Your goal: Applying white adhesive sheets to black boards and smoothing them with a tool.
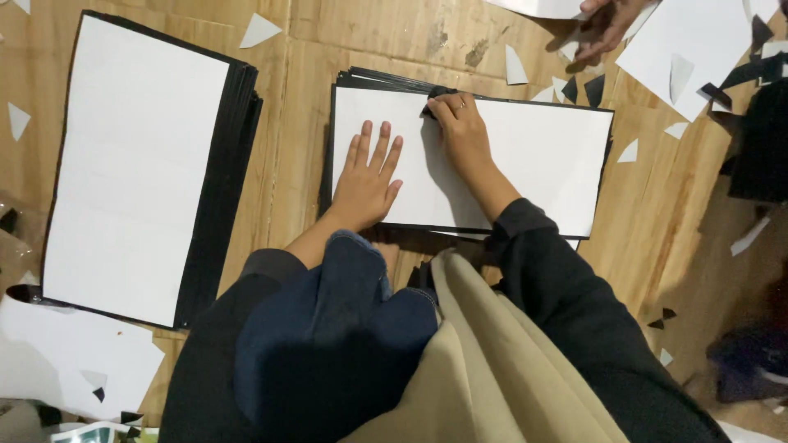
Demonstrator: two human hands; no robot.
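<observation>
1. A flat white rectangular sheet with a thin black border (525,156) lies on top of a low stack of black-edged sheets, in the middle of the view on a light brown wooden plank surface (304,123).
2. The left hand (365,176) lies flat on the near left part of this white sheet, palm down, fingers spread and pointing away from the person.
3. The right hand (460,131) rests on the far edge of the same sheet, fingers curled and pressed together on a small black piece (441,92) at that edge; whether it pinches the piece or only presses it down cannot be told.
4. Both forearms wear dark sleeves; folds of blue and beige cloth (460,361) fill the near part of the view below the sheet.
5. Well apart to the left lies a taller stack of white sheets with black edges (131,164), tilted slightly against the planks.
6. Small white and black triangular paper offcuts (515,67) are scattered over the planks, most of them beyond and to the right of the middle stack.
7. At the far right top, another person's hand (607,25) rests near a large loose white sheet (698,41).
</observation>
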